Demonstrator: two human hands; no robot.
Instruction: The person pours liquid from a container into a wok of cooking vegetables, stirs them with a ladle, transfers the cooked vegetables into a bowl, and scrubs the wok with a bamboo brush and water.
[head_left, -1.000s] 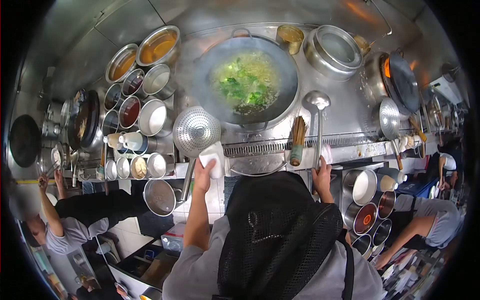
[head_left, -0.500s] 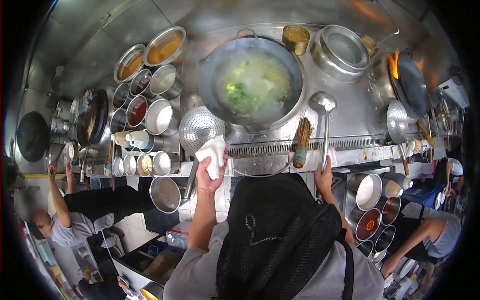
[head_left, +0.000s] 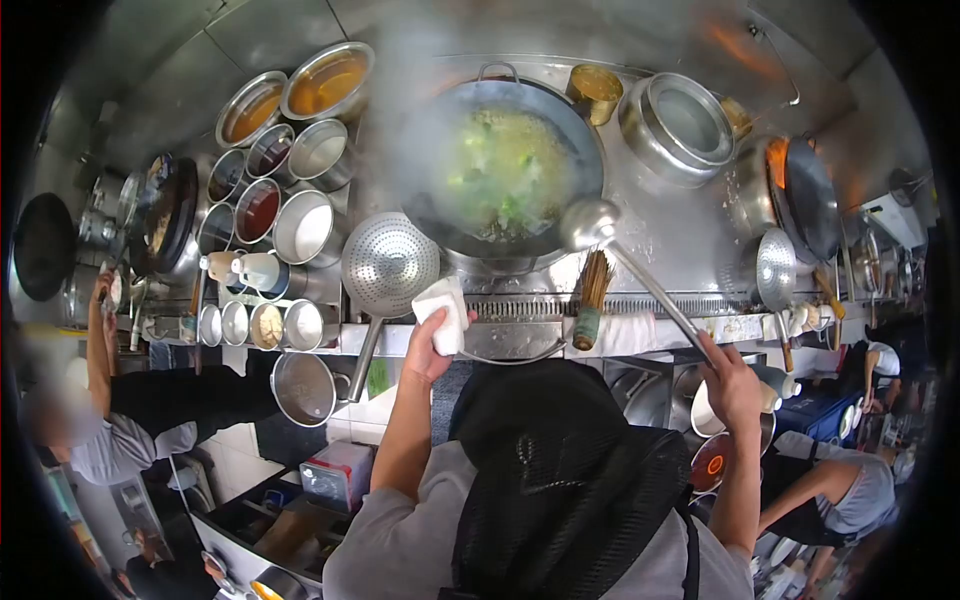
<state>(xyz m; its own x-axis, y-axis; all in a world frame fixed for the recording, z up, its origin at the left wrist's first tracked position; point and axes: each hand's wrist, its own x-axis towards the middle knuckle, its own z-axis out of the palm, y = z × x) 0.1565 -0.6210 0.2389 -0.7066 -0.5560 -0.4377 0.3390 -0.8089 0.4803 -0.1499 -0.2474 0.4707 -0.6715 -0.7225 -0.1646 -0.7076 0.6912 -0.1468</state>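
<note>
1. White cloth (head_left: 438, 312) is bunched in the left hand (head_left: 428, 350), whose fingers are closed round it near the front edge of the worktop (head_left: 690, 235).
2. The right hand (head_left: 732, 390) has its fingers wrapped round the handle of the steel ladle (head_left: 592, 224). The handle slants forward and to the left, bringing the bowl to the near right rim of the wok (head_left: 580, 130); whether the two touch, I cannot tell.
3. The wok sits forward of both hands, with greens (head_left: 515, 165) inside, their outlines blurred by steam (head_left: 415, 100).
4. A perforated strainer (head_left: 390, 265) lies just left of the cloth, its bowl beside the wok's near left rim, its handle running out past the worktop's front edge.
5. Between the hands lies a brush (head_left: 593, 290), bristles towards the ladle's bowl.
6. A brassy tin (head_left: 596, 92) stands just beside the wok's far right rim, with a wide steel pot (head_left: 640, 130) to its right.
7. Left of the wok, a pot of red sauce (head_left: 258, 208) stands beside a pot of white contents (head_left: 303, 226).
</note>
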